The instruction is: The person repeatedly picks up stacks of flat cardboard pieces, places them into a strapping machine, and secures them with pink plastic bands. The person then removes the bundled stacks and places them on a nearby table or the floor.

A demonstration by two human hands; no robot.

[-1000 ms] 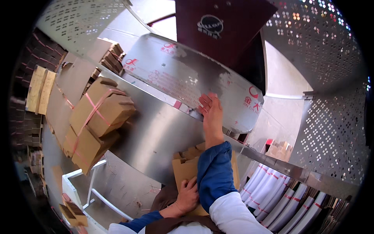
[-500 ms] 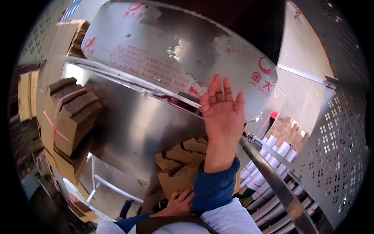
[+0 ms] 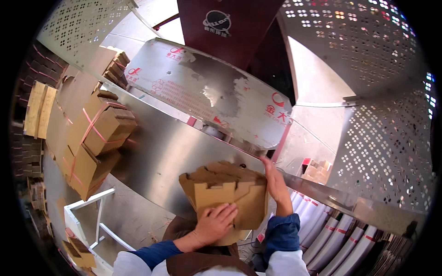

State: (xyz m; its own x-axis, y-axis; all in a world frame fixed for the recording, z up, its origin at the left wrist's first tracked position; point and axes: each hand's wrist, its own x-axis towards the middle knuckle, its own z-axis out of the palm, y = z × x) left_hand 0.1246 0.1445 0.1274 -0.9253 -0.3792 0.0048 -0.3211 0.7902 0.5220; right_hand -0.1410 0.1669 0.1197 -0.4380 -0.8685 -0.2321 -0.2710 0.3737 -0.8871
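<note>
A stack of flat, die-cut brown cardboard pieces (image 3: pixel 230 193) stands on edge at the near side of the metal table (image 3: pixel 161 156), close to my body. My left hand (image 3: pixel 216 223) lies against the front of the stack, its fingers flat on the cardboard and close together. Alongside the stack's right edge is my right hand (image 3: pixel 277 186), upright with its fingers stretched out. It looks to be at or touching the cardboard edges. Neither hand visibly wraps around a piece.
Bundles of cardboard tied with pink strap (image 3: pixel 108 124) stand at the left. Behind the table lies a silver sheet-metal cover (image 3: pixel 198 87) with red print. Perforated metal panels (image 3: pixel 377 152) rise at the right, above white rolls (image 3: pixel 338 234). A white frame (image 3: pixel 99 216) stands lower left.
My right hand has come down from above the table to the stack's right side. My left hand now lies higher on the cardboard's front. The view has shifted, showing more of the dark red machine.
</note>
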